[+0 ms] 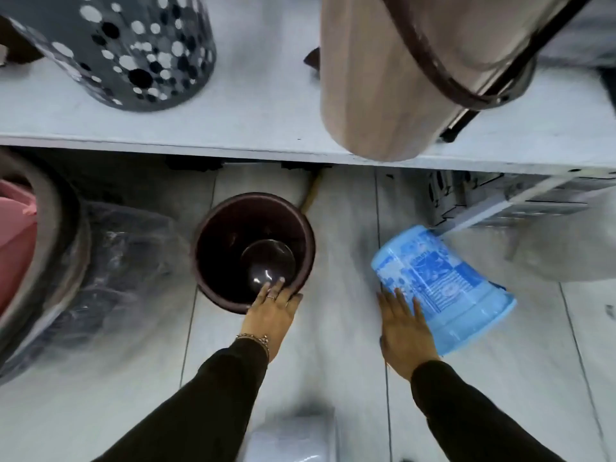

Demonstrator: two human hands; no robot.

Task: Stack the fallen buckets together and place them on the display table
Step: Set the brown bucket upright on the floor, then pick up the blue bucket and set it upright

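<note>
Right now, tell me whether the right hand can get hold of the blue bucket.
Probably yes. The right hand already lies against the side of the blue bucket, which lies tipped on the floor, and nothing stands between them. Its fingers are spread, not closed.

A shop selling household goods: on the white desk (pixel 253 128) stand a spotted bin (pixel 140 51) and a wood-patterned bin (pixel 383 78), with plastic-wrapped stock (pixel 116 261) on the tiled floor (pixel 346 261) beneath it.

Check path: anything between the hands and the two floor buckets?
Nothing. The left hand already grips the near rim of the upright brown bucket; the right hand lies flat on the tipped blue bucket. Bare floor separates the buckets.
</note>
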